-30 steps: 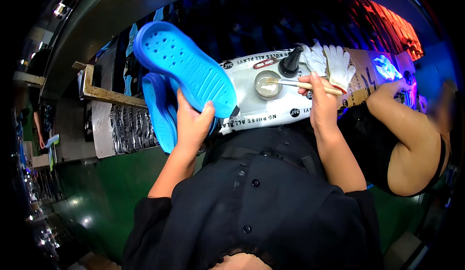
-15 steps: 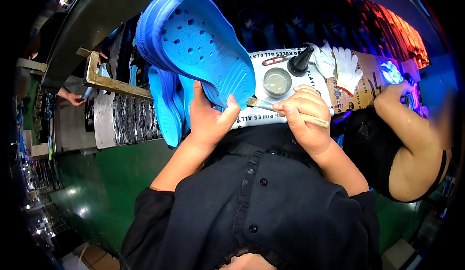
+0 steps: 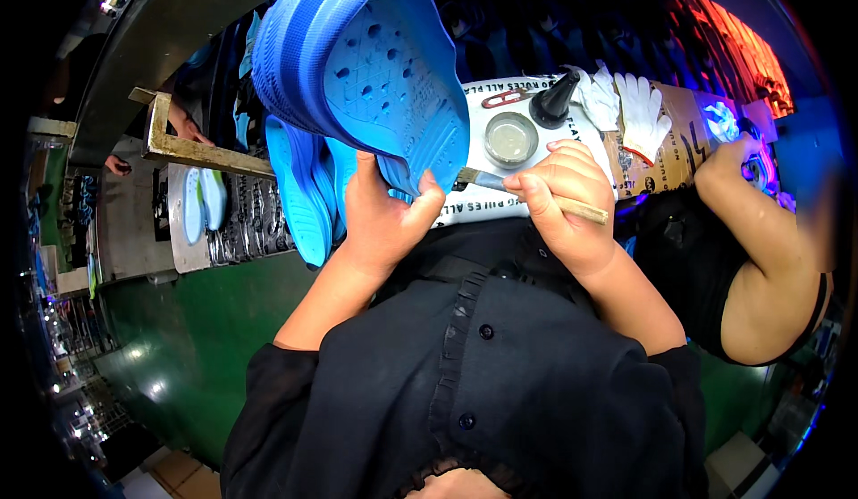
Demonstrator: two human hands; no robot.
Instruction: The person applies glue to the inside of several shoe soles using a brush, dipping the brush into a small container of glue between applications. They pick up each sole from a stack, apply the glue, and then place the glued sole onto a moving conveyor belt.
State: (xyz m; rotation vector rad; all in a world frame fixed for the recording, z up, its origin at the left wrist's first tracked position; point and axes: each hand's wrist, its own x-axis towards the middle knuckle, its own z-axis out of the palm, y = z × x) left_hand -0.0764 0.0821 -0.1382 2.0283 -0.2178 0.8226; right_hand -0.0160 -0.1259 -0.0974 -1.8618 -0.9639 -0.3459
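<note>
My left hand [image 3: 389, 204] grips a large blue foam clog [image 3: 402, 61] by its narrow lower end, thumb on the near edge. The clog is tilted, with a field of small holes and a ribbed patch showing. In my right hand [image 3: 569, 197] is a flat paintbrush [image 3: 490, 180], held by its wooden handle. Its dark bristles are at the clog's right edge; whether they touch cannot be made out. Just beyond the brush sits a small round cup [image 3: 511, 138] of cloudy liquid. More blue clogs [image 3: 299, 195] lie beneath and left of the held one.
On the printed white sheet [image 3: 483, 213] are a black cone-shaped bottle [image 3: 554, 101] and red-handled snips [image 3: 506, 98]. White gloves [image 3: 642, 114] lie on cardboard [image 3: 672, 141]. A metal frame bar [image 3: 210, 155] juts in at left, near light-blue shoe pieces [image 3: 204, 204]. A co-worker's arm [image 3: 746, 204] is at right.
The clog has tipped, its wide end rising and its thick side wall showing more. The brush stays by its edge. At far left, another person's hand has moved and light-blue shoe pieces now show.
</note>
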